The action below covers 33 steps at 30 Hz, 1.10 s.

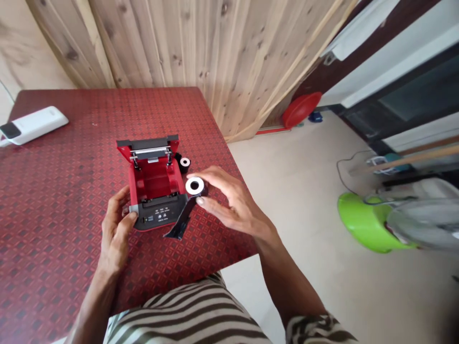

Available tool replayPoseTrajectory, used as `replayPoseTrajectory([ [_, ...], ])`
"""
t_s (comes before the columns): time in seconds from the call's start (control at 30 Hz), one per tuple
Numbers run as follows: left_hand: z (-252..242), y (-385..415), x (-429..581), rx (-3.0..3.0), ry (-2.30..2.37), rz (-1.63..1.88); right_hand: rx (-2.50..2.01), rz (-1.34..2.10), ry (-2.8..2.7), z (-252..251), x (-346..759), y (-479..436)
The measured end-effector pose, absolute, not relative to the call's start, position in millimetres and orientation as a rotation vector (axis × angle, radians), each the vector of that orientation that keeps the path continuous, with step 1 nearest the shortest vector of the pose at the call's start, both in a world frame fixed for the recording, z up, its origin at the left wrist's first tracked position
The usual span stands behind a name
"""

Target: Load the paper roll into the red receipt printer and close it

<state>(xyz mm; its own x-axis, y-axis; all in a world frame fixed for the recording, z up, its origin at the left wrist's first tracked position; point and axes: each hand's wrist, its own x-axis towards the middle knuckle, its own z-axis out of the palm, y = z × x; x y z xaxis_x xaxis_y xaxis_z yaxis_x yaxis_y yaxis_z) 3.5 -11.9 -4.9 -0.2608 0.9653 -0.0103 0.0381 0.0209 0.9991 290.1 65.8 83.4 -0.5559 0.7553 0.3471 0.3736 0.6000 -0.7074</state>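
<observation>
A red and black receipt printer (158, 186) stands on the table with its lid (147, 149) raised, and its red paper bay shows nothing inside. My left hand (116, 222) grips the printer's left front corner, thumb on the front panel and fingers along the side. Between the thumb and fingers of my right hand (229, 200) is a small paper roll (195, 186) with a white end and a dark outside. From it a loose dark strip (181, 220) hangs over the printer's right front corner. Just behind, a second roll (184, 163) rests against the printer's right side.
The table (64, 191) has a red patterned cover; its right edge runs close by my right hand. A white power bank (38, 125) lies at the far left. Wooden planks (201, 52) rise behind. A green plastic stool or tub (369, 224) is on the floor at right.
</observation>
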Motion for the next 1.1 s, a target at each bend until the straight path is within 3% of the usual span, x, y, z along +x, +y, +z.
replayPoseTrajectory([
  [0.13,4,-12,7,1.084,1.473,1.347,-0.895,0.447,-2.551,109,239,80],
  [0.3,13,-13,12,1.066,1.456,1.337,-1.085,0.248,-2.941,99,186,99],
  [0.77,13,-15,10,1.059,1.446,1.320,-1.078,0.321,-2.902,78,182,119],
  [0.97,10,-13,3,0.984,1.322,1.321,-0.790,0.626,-2.653,98,220,94],
  [1.1,26,4,-1,0.839,1.368,1.433,-0.719,0.586,-2.596,96,233,77],
])
